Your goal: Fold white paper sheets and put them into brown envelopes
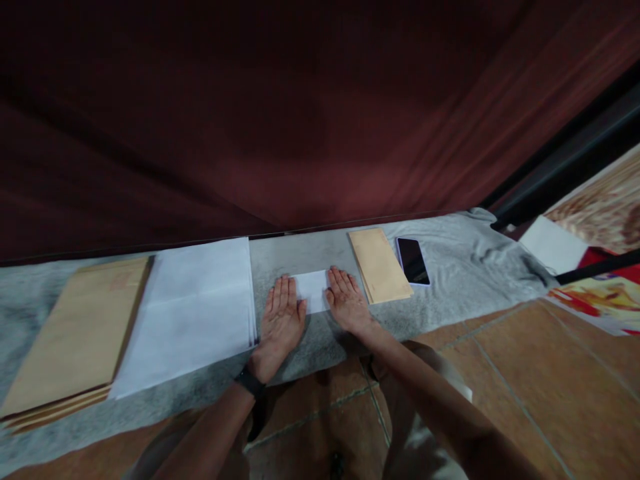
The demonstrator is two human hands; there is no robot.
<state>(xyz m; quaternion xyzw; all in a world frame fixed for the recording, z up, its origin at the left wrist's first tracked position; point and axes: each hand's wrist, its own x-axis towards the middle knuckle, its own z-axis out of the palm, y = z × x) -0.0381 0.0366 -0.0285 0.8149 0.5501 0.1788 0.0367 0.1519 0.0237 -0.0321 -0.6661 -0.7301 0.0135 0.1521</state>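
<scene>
White paper [311,291]: small, plain white, four-sided piece with a straight far edge; lies flat; number of layers cannot be told.
Paper position: between the fingers of the two hands, on the grey cloth [310,248]; left and right ends meet the hands, which hide the exact end outlines.
Left hand [283,313]: palm down at the paper's left end; fingers extended flat and close together, thumb set apart toward the paper; nothing gripped.
Right hand [347,299]: palm down at the paper's right end; fingers straight, slightly spread, thumb over the paper; nothing gripped. Pressure from either hand cannot be told.
Black wristband [250,381]: worn on the left wrist, behind the left fingers.
White sheets [195,313]: large stack, just left of the left fingers; edges slightly offset at the near right corner.
Large brown envelopes [83,327]: stack well to the left of the left fingers, beside the white sheets; several layers visible at the near edge.
Small tan envelopes [380,265]: overlapping, just right of the right fingers.
Smartphone [413,261]: dark screen upward, pale purple edge; right of the right fingers, beyond the small tan envelopes.
Dark red curtain [320,133]: hangs beyond all fingertips.
</scene>
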